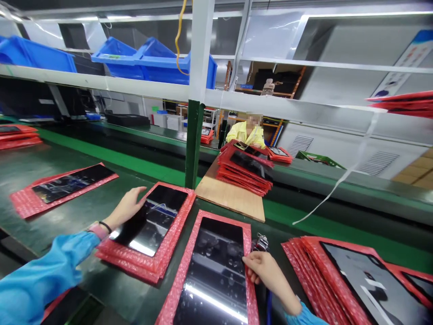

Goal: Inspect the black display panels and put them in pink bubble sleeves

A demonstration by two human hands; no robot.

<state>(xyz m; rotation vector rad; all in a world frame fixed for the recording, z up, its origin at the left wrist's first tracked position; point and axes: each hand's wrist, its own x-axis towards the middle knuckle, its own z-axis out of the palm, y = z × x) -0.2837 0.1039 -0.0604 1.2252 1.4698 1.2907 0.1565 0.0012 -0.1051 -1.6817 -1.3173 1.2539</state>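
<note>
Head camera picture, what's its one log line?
left hand: edge of left panel | right hand: edge of middle panel | panels: on red wrap

Bare table (84, 212) between the left panel (64, 187) and the middle stack (152, 225), with room to pass. Only a thin gap between that stack and the near panel (213, 271). Open board (233, 198) behind, shut in by a green post (193, 144) on the left and a red pile (246, 169) at the back. Big stack (338, 280) close on the right. White strap (338, 180) hanging across above it. Shelf (135, 88) overhead.
</note>
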